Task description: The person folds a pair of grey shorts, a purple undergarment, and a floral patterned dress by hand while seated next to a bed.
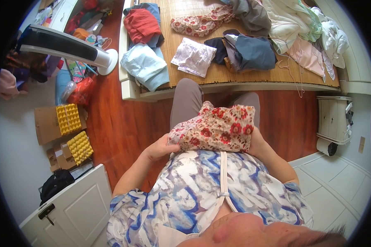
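A cream garment with red flowers (216,129) is stretched out in front of my body, above my lap. My left hand (161,147) grips its left end, the thumb lying over the fabric. At the opposite end my right hand (257,141) holds the edge, its fingers mostly hidden by the cloth. On the bed just ahead lie a folded white-and-lilac garment (193,57) and a folded blue-grey garment (254,52). Another flowered piece (200,24) is spread loosely farther back.
Folded red (142,25) and light blue (143,64) clothes are stacked on the bed's left edge. Loose clothes (284,20) and wire hangers (290,68) occupy its right side. A tower fan (70,47), cardboard boxes (47,123) and a white door (72,206) are on the left.
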`<state>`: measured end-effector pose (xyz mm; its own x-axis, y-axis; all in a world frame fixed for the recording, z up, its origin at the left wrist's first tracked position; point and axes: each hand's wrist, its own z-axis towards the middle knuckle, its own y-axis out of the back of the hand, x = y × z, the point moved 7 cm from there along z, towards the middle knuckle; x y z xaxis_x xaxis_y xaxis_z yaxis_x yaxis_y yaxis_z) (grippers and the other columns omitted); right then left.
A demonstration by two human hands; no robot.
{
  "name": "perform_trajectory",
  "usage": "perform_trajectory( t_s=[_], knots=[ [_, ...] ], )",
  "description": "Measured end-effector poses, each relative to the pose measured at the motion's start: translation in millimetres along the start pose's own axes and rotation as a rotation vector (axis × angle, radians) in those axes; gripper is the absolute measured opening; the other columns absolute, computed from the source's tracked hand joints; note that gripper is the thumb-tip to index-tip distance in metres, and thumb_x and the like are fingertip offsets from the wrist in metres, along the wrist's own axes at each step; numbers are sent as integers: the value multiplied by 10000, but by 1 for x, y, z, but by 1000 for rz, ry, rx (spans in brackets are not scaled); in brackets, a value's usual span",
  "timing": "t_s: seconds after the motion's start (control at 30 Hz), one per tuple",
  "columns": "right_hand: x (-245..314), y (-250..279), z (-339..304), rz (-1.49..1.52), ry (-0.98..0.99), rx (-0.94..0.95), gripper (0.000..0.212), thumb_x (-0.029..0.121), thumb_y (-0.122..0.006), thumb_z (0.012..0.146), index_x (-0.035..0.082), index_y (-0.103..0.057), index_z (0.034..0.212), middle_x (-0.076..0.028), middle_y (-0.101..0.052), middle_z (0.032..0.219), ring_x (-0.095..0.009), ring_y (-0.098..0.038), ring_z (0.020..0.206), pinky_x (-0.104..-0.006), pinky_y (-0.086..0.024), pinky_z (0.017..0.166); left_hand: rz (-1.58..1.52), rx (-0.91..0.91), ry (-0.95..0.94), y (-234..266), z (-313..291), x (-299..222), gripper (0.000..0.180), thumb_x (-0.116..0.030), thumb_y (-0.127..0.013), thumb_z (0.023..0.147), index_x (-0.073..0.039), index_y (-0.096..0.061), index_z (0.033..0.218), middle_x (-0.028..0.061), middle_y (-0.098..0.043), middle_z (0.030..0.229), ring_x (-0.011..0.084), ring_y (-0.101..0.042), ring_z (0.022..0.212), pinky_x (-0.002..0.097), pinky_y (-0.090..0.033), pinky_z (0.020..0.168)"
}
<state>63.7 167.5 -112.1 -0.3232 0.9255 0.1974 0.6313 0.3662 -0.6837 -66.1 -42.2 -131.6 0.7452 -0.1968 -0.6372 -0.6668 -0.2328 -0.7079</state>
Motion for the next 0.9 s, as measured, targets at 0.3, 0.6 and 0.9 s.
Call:
perform_trajectory(
  t_s=[0.3,0.6,0.9],
  knots=[
    [63,-38,-8,-611,451,-58,442,65,-618,903,-5,-455,1308,-120,-612,1202,-190,-622,1074,-345,-512,927,-120,-429,-134,-2,36,-61,304,-160,-504,989,21,-577,1221,112,-672,1135,180,-672,987,313,-560,848],
    [84,-63,-62,-519,502,-47,452,63,-606,891,-32,-458,1307,-143,-619,1194,-197,-636,1056,-358,-524,920,85,-406,-125,-55,10,-132,297,-148,-565,965,29,-592,1203,99,-677,1103,146,-657,992,302,-539,858],
    [36,-46,-89,-1214,199,-31,607,107,-697,818,-3,-437,1354,-127,-642,1146,-234,-634,1014,-345,-486,912,356,-168,535,-54,-18,-59,332,-231,-694,889,7,-655,1117,75,-703,1029,101,-638,904,273,-514,781]
  ],
)
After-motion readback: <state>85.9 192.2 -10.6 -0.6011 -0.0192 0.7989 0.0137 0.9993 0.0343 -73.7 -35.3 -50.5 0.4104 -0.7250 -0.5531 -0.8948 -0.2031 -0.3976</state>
